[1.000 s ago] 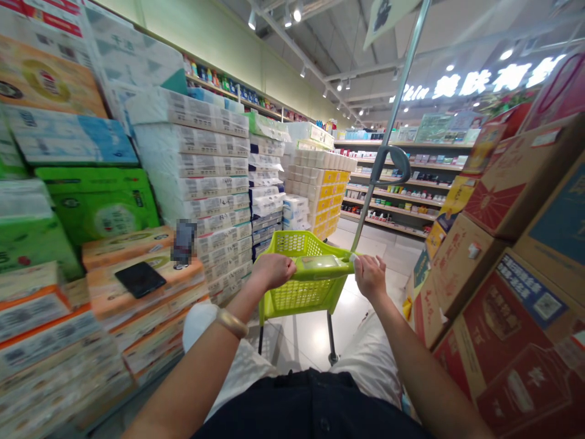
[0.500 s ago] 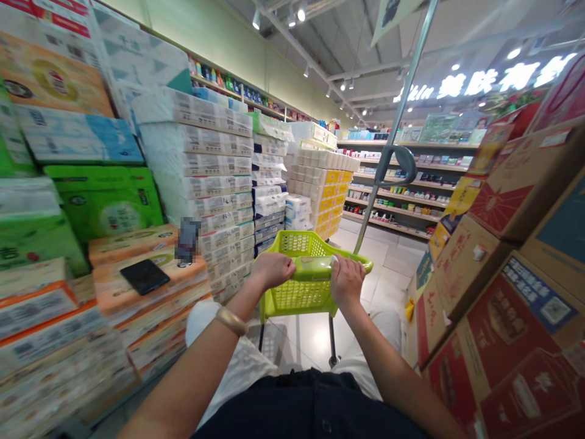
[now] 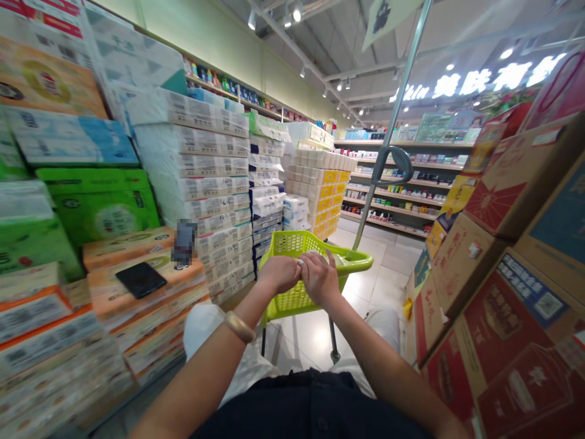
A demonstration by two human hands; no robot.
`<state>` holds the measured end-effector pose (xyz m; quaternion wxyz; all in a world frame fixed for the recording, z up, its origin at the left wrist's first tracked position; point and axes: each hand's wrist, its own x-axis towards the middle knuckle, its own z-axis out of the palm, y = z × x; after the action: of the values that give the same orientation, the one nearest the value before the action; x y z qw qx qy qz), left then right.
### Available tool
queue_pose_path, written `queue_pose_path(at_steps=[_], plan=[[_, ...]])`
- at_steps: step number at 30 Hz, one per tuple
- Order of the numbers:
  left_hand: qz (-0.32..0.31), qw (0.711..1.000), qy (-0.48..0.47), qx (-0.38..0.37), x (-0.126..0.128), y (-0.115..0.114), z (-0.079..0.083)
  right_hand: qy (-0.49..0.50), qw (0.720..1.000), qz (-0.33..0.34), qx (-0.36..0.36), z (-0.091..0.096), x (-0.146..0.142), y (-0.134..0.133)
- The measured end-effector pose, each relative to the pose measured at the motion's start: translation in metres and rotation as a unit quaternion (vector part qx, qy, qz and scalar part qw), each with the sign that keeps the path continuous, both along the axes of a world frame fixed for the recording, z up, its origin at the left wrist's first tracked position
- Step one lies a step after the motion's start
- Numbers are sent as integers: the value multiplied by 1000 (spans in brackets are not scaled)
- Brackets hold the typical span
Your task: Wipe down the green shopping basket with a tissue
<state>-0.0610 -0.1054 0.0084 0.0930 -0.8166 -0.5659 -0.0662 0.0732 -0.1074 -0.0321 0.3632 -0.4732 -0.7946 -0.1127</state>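
A lime-green shopping cart [image 3: 297, 303] with perforated basket walls stands in front of my legs. Its handle [image 3: 359, 263] runs across the near side and shows bare on the right. My left hand [image 3: 280, 274] is closed round the handle's left part, a gold bangle [image 3: 239, 327] on its wrist. Pressed up beside it, my right hand [image 3: 320, 278] lies curled on the handle, index finger slightly raised. A small white scrap [image 3: 300, 262], looking like tissue, peeks out at the right fingertips; most of it is hidden.
Wrapped paper packs [image 3: 214, 164] are stacked at left; a black tablet-like slab [image 3: 141, 280] and a blurred-out item [image 3: 184, 242] lie on orange packs [image 3: 103, 286]. Cartons [image 3: 498, 299] line the right side. A metal pole [image 3: 388, 134] rises by the cart. Shelves [image 3: 406, 177] stand behind.
My right hand has slid left along the handle, from its right part to beside my left hand, and the white scrap has moved with it. My left hand stays near the handle's left end.
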Motion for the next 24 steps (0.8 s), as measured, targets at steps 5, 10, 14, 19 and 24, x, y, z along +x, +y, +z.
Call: queue_pose_path(at_steps=[5, 10, 14, 19, 24], plan=[[-14, 1000, -20, 2, 10, -2, -2, -116, 985, -19, -128, 33, 18, 19], [8, 999, -47, -1, 13, 1, -2, -177, 959, -25, -219, 47, 27, 46], [37, 997, -63, -15, 17, 3, -2, -162, 952, -69, -249, 47, 49, 60], [56, 996, -67, -14, 24, 1, -3, -118, 946, -164, -252, 43, 83, 59], [53, 997, -62, -5, 25, 0, -5, -74, 961, -189, -189, 24, 73, 39]])
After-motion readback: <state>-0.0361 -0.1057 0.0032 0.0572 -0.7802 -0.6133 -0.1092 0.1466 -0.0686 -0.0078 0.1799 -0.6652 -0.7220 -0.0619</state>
